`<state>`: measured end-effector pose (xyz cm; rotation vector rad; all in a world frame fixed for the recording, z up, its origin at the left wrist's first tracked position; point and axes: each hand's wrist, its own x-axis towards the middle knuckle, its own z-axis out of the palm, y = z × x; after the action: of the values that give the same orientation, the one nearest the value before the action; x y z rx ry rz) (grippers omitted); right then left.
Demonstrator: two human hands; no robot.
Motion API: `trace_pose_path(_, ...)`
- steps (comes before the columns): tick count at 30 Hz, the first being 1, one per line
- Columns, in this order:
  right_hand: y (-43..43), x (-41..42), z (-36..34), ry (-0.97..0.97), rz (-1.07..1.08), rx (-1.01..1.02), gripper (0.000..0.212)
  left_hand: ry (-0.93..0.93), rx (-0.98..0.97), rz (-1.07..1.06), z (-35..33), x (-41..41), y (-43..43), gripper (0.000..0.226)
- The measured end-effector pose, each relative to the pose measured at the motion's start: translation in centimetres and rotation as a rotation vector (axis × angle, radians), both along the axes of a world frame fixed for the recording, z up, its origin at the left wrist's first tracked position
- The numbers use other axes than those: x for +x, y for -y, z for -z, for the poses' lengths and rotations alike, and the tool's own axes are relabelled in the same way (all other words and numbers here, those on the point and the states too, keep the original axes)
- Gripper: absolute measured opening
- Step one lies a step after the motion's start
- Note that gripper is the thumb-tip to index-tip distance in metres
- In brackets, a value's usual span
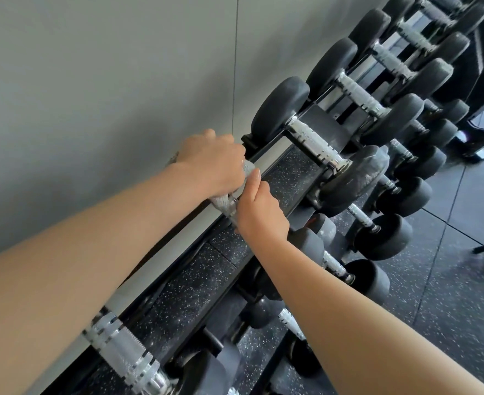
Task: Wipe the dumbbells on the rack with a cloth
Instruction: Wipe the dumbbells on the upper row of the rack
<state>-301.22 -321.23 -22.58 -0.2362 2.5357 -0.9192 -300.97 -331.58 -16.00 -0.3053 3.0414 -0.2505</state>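
1. Nearest, at the lower left of the frame, the knurled chrome handle of the nearest dumbbell [121, 354] is seen on the rack [266, 151], partly hidden by the left forearm.
2. At the lower centre-right, smaller dumbbells [335, 265] are seen on a lower tier, with the speckled black floor [449, 295] beyond them.
3. At the centre of the frame, a pale grey textured cloth [225, 203] is grasped by both hands over the rack's top rail. The left hand [212, 163] is clenched round its upper end, and the right hand [259, 212] is curled round its lower end.
4. Whether anything is wrapped inside the cloth cannot be told.
5. Just right of the hands, a black-headed dumbbell [315, 143] is laid across the top tier, touched by neither hand.
6. Farther off, toward the upper right, a row of larger dumbbells [389, 59] is ranged along the rack, beside the grey wall [107, 67].
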Motion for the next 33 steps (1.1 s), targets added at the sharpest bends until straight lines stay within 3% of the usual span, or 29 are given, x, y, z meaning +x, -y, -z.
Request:
trace_pose_path(5, -0.1, -0.1, -0.4, 0.02, 0.042, -0.028, 0.055, 0.286, 0.022, -0.073, -1.4, -3.2, -0.5, 0.022)
trace_pose_path(9, 0.0, 0.0, -0.5, 0.015, 0.067, -0.043, 0.058, 0.318, 0.08, -0.074, -1.6, -3.4, -0.2, 0.021)
trace_pose_path(13, 0.0, 0.1, -0.5, 0.018, 0.082, -0.078, 0.056, 0.161, 0.094, -0.038, -1.1, -1.8, 0.4, 0.03)
trace_pose_path(18, -0.1, -0.2, -0.7, 0.071, 0.163, -0.147, 0.063, -0.389, 0.38, 0.127, 1.4, 3.2, 2.2, 0.039)
trace_pose_path(21, 0.0, 0.0, -0.7, 0.077, 0.162, -0.151, 0.064, -0.479, 0.355, 0.159, 2.2, 4.7, 2.3, 0.042)
trace_pose_path(29, 0.2, -0.6, 0.2, 0.065, 0.131, -0.173, 0.057, -0.123, 0.31, -0.064, -0.3, 0.3, 1.7, 0.038)
trace_pose_path(33, 0.2, -0.6, 0.1, 0.037, 0.141, -0.171, 0.058, -0.008, 0.486, -0.192, -0.9, -1.9, 1.6, 0.029)
